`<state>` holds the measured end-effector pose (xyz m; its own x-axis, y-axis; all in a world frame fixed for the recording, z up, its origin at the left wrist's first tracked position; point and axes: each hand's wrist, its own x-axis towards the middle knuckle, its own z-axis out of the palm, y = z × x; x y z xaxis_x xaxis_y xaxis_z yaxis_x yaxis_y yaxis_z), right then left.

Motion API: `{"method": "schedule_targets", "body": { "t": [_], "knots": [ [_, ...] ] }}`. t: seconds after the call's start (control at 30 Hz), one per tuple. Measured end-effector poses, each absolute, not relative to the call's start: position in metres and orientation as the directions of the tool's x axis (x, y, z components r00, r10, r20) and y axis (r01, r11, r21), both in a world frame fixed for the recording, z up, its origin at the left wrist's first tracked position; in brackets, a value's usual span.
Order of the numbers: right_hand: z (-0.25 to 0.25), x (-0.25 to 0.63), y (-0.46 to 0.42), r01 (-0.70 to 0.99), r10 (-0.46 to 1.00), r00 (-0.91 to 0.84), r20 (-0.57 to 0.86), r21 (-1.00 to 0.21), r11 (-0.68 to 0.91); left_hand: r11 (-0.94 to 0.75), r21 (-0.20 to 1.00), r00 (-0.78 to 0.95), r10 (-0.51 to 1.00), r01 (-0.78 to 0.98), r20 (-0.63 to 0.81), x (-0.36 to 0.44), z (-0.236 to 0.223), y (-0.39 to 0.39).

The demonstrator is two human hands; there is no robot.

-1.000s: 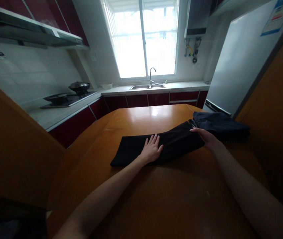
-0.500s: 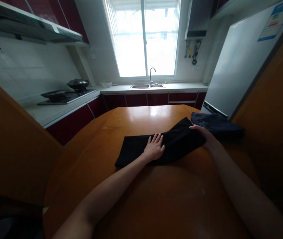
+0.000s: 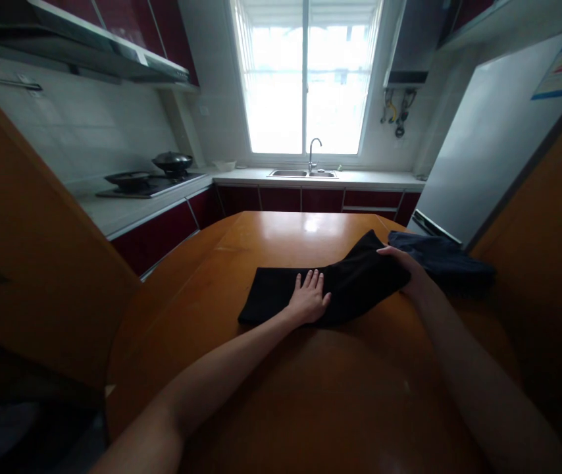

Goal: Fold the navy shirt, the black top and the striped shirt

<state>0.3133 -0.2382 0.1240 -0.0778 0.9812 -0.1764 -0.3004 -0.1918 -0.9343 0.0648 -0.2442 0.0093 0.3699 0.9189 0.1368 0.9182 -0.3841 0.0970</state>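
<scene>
Wooden table [image 3: 285,401] fills lower centre. On it: black cloth [image 3: 355,283], mid-frame, right end raised; blue cloth [image 3: 446,262], right.

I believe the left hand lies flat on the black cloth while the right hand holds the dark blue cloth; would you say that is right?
Not quite: the head view shows the right hand holding the black cloth, not the dark blue cloth. The left hand does lie flat on the black cloth.
</scene>
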Motion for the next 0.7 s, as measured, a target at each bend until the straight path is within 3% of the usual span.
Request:
{"method": "schedule_targets", "body": {
  "t": [0.1, 0.23, 0.3, 0.37, 0.47, 0.53, 0.6, 0.7],
  "knots": [
    [0.135, 0.304, -0.239, -0.300, 0.979, -0.099, -0.178, -0.933, -0.200, -0.406, 0.118, 0.393, 0.912, 0.906, 0.120, 0.063, 0.009, -0.249],
    [0.152, 0.287, -0.235, -0.246, 0.978, -0.194, -0.076, -0.961, -0.123, -0.471, 0.200, 0.462, 0.882, 0.859, 0.092, 0.058, 0.014, -0.250],
    [0.157, 0.275, -0.230, -0.210, 0.963, -0.267, -0.025, -0.974, -0.084, -0.516, 0.306, 0.523, 0.850, 0.800, 0.066, 0.051, 0.019, -0.246],
    [0.161, 0.261, -0.224, -0.177, 0.956, -0.294, 0.001, -0.983, -0.053, -0.490, 0.494, 0.523, 0.848, 0.718, 0.081, 0.038, 0.027, -0.241],
    [0.165, 0.234, -0.216, -0.123, 0.953, -0.302, 0.030, -0.992, -0.008, -0.294, 0.825, 0.365, 0.924, 0.482, 0.116, 0.006, 0.041, -0.234],
    [0.165, 0.210, -0.212, -0.091, 0.947, -0.318, 0.053, -0.996, 0.026, -0.110, 0.962, 0.244, 0.969, 0.250, 0.047, -0.019, 0.050, -0.235],
    [0.161, 0.178, -0.208, -0.019, 0.948, -0.316, 0.041, -0.999, 0.036, 0.061, 0.998, 0.174, 0.983, 0.029, -0.065, -0.042, 0.055, -0.240],
    [0.139, 0.123, -0.204, 0.124, 0.948, -0.317, -0.008, -0.992, 0.033, 0.198, 0.960, 0.103, 0.978, -0.197, -0.181, -0.068, 0.054, -0.251]
  ]
}}
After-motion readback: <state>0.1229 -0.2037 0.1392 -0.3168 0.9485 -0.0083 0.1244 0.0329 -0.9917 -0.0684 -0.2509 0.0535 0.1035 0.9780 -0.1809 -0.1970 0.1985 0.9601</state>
